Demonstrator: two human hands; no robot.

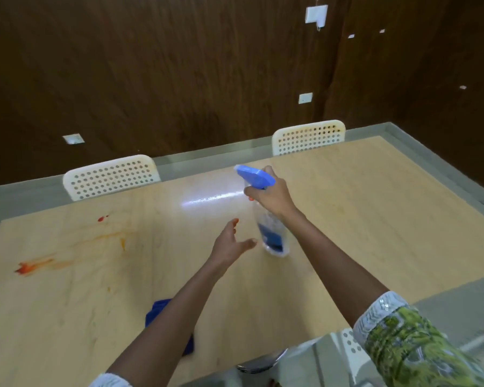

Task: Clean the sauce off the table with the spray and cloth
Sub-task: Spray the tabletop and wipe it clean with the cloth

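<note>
Fingers of right hand [271,195] wrapped round spray bottle [266,210] neck, held above the surface [375,219]; left hand [231,244] relaxed, empty, just beside it. Sauce [31,266] sits well left of bottle, cloth [162,317] nearer the person. Risk: nozzle aimed off, mist misses sauce, wets clean wood.

A clear spray bottle [268,219] with a blue trigger head is hanging tilted above the desk [361,219]; orange-red sauce [31,266] is smearing its left side, a blue cloth [158,311] lying near the front edge
</note>
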